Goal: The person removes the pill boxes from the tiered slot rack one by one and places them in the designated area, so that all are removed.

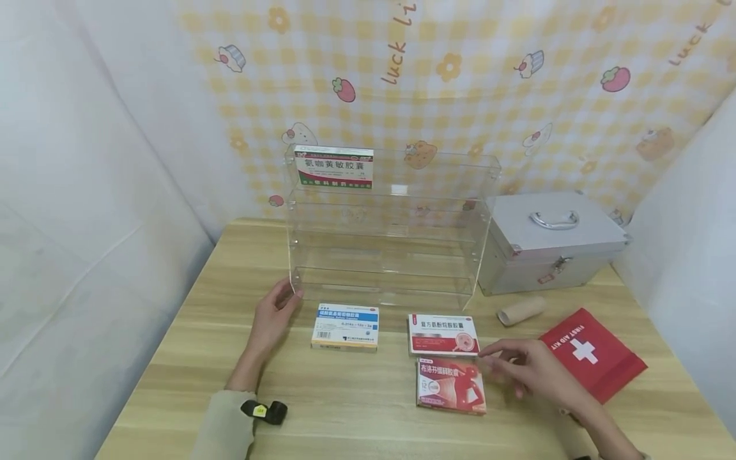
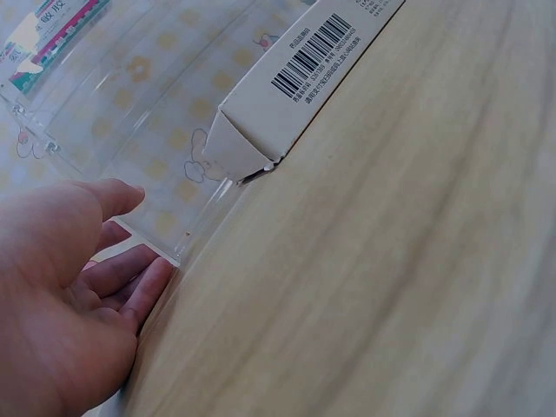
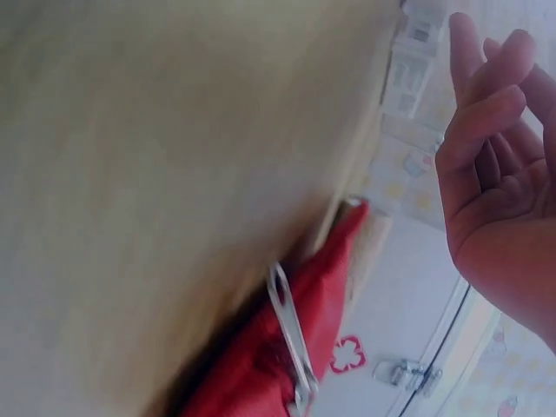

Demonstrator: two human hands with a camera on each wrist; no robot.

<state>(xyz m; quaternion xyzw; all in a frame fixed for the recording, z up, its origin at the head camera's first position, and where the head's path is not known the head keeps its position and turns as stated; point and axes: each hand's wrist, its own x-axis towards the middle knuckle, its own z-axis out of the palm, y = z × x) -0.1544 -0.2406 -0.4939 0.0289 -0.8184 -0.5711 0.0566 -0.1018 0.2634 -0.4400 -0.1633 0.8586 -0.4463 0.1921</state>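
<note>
A beige sleeve lies nearest the camera; beyond it the left hand touches the lower left corner of the clear acrylic rack, though whether it pinches cannot be told. Before the rack lies a glucosamine sulfate capsule box; rightward, a paracetamol-amantadine capsule box sits just behind an ibuprofen capsule box. The right hand, fingers relaxed and holding nothing, is beside both, near a red first-aid pouch.

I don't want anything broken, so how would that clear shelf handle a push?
The clear shelf probably stays stiff, given its straight edges. Its thin, see-through walls might crack if knocked. The box on its top tier could slide.
</note>
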